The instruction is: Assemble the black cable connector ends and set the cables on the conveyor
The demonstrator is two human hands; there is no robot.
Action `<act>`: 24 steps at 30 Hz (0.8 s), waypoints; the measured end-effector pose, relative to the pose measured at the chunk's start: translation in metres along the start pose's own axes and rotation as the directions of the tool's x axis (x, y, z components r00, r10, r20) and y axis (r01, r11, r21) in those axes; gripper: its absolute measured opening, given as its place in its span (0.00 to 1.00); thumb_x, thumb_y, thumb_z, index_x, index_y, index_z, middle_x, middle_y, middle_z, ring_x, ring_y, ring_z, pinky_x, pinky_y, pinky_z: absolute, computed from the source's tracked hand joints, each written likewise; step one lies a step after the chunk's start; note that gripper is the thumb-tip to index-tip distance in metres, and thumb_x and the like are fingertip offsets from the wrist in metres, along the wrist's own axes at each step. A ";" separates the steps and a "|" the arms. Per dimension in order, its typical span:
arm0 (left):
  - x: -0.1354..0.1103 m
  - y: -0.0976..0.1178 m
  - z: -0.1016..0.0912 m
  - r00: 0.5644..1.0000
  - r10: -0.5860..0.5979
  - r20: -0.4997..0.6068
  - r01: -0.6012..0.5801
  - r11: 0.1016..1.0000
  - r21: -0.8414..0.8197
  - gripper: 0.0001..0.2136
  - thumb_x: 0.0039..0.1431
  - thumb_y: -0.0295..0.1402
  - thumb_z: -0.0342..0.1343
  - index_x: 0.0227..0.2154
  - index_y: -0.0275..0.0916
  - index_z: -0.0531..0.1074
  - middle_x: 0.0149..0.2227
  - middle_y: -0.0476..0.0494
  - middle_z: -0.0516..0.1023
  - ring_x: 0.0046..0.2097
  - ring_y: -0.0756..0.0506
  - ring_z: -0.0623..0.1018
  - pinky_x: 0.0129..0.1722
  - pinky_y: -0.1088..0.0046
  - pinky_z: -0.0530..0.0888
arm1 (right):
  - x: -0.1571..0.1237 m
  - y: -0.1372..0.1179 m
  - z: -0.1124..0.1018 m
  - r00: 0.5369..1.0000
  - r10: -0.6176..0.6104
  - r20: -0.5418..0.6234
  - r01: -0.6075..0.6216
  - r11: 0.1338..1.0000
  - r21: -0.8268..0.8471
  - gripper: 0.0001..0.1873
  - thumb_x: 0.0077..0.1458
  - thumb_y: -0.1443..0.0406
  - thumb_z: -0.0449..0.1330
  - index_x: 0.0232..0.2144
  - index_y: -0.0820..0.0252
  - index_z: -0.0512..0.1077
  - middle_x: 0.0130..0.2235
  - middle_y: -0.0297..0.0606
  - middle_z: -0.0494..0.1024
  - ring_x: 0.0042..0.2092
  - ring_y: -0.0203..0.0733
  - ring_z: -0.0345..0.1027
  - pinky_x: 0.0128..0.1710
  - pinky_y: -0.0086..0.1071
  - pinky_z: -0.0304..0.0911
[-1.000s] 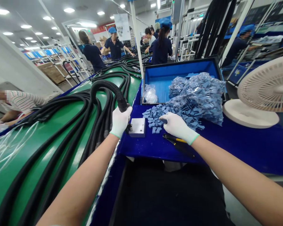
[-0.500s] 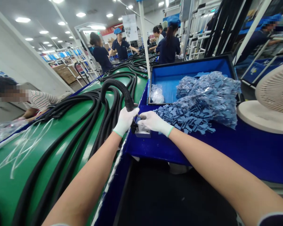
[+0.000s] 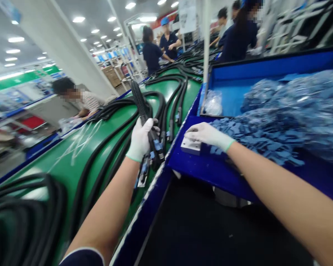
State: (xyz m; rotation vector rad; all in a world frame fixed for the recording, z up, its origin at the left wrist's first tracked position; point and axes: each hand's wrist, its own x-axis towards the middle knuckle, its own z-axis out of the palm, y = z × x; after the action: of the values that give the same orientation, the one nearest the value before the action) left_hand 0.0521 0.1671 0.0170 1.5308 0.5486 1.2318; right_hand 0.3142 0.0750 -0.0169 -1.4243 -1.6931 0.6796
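Note:
My left hand [image 3: 141, 138], in a white glove, is wrapped round a black corrugated hose [image 3: 138, 98] above the green conveyor. Dark connector ends with a blue clip [image 3: 157, 144] stick out below the fist. My right hand [image 3: 204, 133], also gloved, hovers over or touches a small silver metal block [image 3: 191, 146] on the blue table. Its fingers are bent and close together; whatever is between them, if anything, is hidden. Beside that hand lies a heap of loose blue plastic clips [image 3: 255, 136].
More black hoses [image 3: 100, 147] lie along the green conveyor [image 3: 83, 147], with white ties [image 3: 77, 142] among them. Bagged blue parts [image 3: 308, 103] spill from a blue bin [image 3: 230, 83]. A white post [image 3: 206, 40] rises behind. Several people work farther along.
My left hand has carried the hose end left, away from the metal block and over the conveyor. My right hand stays by the block. The view has swung left.

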 end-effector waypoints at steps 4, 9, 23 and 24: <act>-0.085 0.044 -0.128 0.941 -0.320 -0.105 0.337 0.881 0.333 0.22 0.55 0.46 0.66 0.47 0.38 0.72 0.44 0.39 0.79 0.32 0.46 0.78 0.30 0.70 0.77 | 0.004 0.013 0.000 0.999 -0.016 0.031 0.020 0.991 -0.129 0.19 0.56 0.53 0.64 0.44 0.59 0.81 0.44 0.42 0.83 0.45 0.49 0.77 0.51 0.40 0.71; -0.190 0.069 -0.220 0.710 -0.636 -0.302 0.647 0.420 0.637 0.30 0.56 0.56 0.59 0.50 0.36 0.76 0.49 0.34 0.81 0.46 0.34 0.81 0.47 0.59 0.78 | 0.016 0.027 0.012 0.997 0.065 0.031 -0.058 0.979 -0.193 0.20 0.52 0.49 0.67 0.41 0.55 0.81 0.42 0.46 0.84 0.42 0.56 0.79 0.49 0.50 0.74; -0.200 0.102 -0.251 0.694 -0.598 -0.401 0.644 0.269 0.716 0.29 0.45 0.57 0.64 0.43 0.38 0.78 0.43 0.38 0.83 0.49 0.30 0.80 0.48 0.57 0.77 | -0.018 -0.006 0.026 0.999 0.001 -0.037 -0.006 0.991 -0.134 0.16 0.55 0.52 0.64 0.42 0.53 0.81 0.43 0.44 0.83 0.46 0.57 0.78 0.54 0.53 0.71; -0.193 0.116 -0.248 0.708 -0.599 -0.374 0.630 0.295 0.718 0.28 0.47 0.58 0.63 0.42 0.38 0.78 0.40 0.40 0.83 0.45 0.31 0.81 0.45 0.58 0.78 | -0.027 -0.017 0.035 0.999 -0.033 -0.008 0.032 0.993 -0.112 0.17 0.55 0.52 0.64 0.43 0.53 0.81 0.44 0.43 0.83 0.47 0.56 0.77 0.54 0.51 0.71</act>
State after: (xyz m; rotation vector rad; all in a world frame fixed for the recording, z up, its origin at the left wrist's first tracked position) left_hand -0.2696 0.0746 0.0219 1.7216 1.7617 0.3166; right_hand 0.2767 0.0484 -0.0284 -1.4710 -1.7669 0.5661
